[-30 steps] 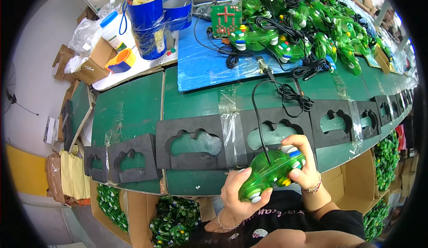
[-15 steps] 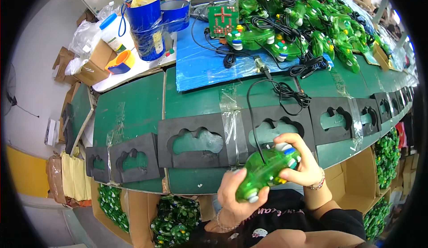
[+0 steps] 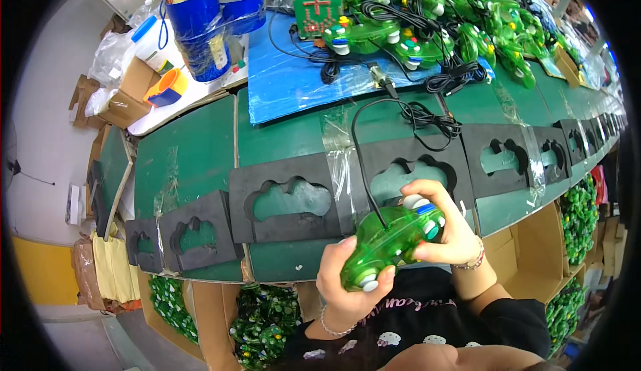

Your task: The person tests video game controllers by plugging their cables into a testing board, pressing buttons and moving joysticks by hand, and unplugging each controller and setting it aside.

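Observation:
Both my hands grip a translucent green game controller (image 3: 384,237) above the bench's near edge. My left hand (image 3: 344,274) wraps its left end, with the thumb beside a white stick. My right hand (image 3: 447,227) curls round the other end, near the blue and teal buttons. From the controller's top a black cable (image 3: 360,144) runs up to a metal connector (image 3: 380,77) on the blue sheet. A loose coil of this cable (image 3: 427,121) lies on the green bench. The foam cutout (image 3: 444,147) behind the controller holds nothing.
More black foam cutouts (image 3: 240,197) line the green bench (image 3: 193,124). Green controllers with cables pile up on the blue sheet (image 3: 280,101), beside a green circuit board (image 3: 317,12). A blue cup (image 3: 200,44) and an orange tape dispenser (image 3: 167,87) stand left. Cardboard boxes (image 3: 217,317) sit below.
The controller has tilted in my hands, and its yellow buttons are now hidden. Both hands still hold it. The whole view has shifted slightly, with the bench appearing higher and further left.

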